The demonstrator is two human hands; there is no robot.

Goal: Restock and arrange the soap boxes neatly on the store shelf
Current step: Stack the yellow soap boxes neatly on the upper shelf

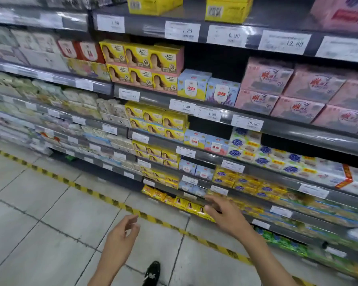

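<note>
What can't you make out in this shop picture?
All in the head view:
- Blurred by motion: left packs, labels unreadable.
- Blurred: right hand, so whether it touches the bottom yellow boxes is unclear.
- Cut off by the upper edge: top yellow boxes.
- Cut off by the lower edge: shoe.
- Too small to read: lower price tags.
</note>
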